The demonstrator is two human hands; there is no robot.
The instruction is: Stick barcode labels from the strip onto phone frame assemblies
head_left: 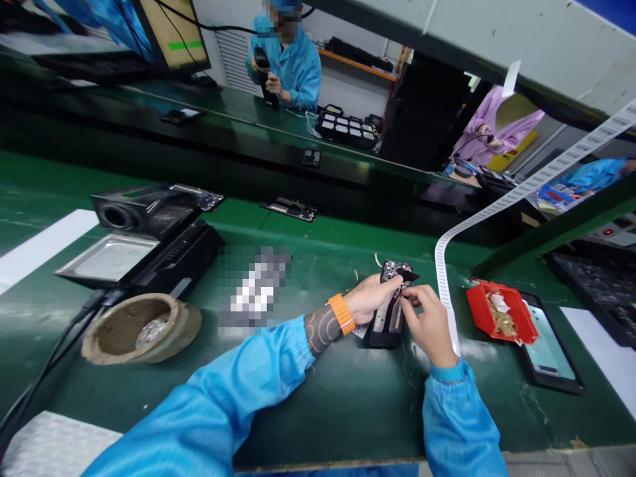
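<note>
An opened phone body [386, 319], its circuit boards showing, lies on the green bench in front of me. My left hand [370, 297], with an orange band at the wrist, rests on the phone's upper end with its fingers curled over it. My right hand [428, 318] pinches a small dark piece [408, 273] at the phone's top right corner. Both sleeves are blue.
A red tray [501, 313] of small parts sits to the right on a phone panel [549, 354], beside a white label strip [447, 285]. At left stand a black heating fixture [144, 252] and a brown bowl [142, 328]. Other people work beyond the conveyor [258, 142].
</note>
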